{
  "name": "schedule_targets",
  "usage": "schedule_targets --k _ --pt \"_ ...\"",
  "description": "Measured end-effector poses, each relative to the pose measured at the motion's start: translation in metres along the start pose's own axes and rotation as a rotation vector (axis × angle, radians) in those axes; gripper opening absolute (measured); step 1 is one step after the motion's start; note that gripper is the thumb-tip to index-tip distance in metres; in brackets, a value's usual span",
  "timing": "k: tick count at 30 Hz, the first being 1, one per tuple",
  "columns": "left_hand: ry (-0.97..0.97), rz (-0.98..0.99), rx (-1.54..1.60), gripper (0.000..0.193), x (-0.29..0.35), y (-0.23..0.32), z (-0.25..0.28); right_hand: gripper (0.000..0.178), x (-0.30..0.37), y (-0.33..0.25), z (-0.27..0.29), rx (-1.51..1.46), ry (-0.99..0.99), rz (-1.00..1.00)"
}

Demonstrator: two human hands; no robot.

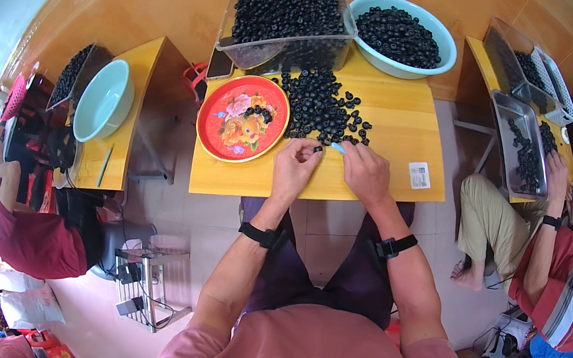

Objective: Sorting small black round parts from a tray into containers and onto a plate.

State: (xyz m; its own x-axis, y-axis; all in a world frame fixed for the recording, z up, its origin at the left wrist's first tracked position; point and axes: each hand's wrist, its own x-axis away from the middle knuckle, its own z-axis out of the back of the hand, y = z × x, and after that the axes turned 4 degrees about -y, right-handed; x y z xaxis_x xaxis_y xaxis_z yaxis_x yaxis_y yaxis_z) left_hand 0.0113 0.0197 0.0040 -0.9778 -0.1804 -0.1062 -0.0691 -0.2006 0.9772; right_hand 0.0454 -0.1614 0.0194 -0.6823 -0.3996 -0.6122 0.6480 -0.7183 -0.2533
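Pinched in my left hand [293, 169] is a small black round part [318, 149], held near the front of the yellow table. My right hand [365, 172] is closed around a slim light-blue tool [338, 147], whose end points at that part; its kind cannot be made out. Just beyond both hands lies a loose heap of similar black parts [318, 105]. To the left of the heap is a red round tray [210, 137] with a flower pattern and several black parts on it.
A clear plastic bin [284, 57] and a light-blue basin [403, 68], both full of black parts, stand at the back of my table [387, 120]. A white label [420, 175] is at its right. People work at side tables, left and right. A phone [220, 65] lies beside the bin.
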Motion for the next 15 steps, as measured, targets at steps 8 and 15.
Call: schedule_targets --k 8,15 --pt "0.025 0.024 0.098 0.022 0.0018 -0.0009 -0.0026 0.015 0.0009 -0.0016 0.0033 0.006 -0.080 0.081" --pt "0.004 -0.018 0.061 0.027 0.0023 0.0042 -0.0030 0.013 0.0003 -0.0013 0.0021 -0.002 -0.111 0.092"
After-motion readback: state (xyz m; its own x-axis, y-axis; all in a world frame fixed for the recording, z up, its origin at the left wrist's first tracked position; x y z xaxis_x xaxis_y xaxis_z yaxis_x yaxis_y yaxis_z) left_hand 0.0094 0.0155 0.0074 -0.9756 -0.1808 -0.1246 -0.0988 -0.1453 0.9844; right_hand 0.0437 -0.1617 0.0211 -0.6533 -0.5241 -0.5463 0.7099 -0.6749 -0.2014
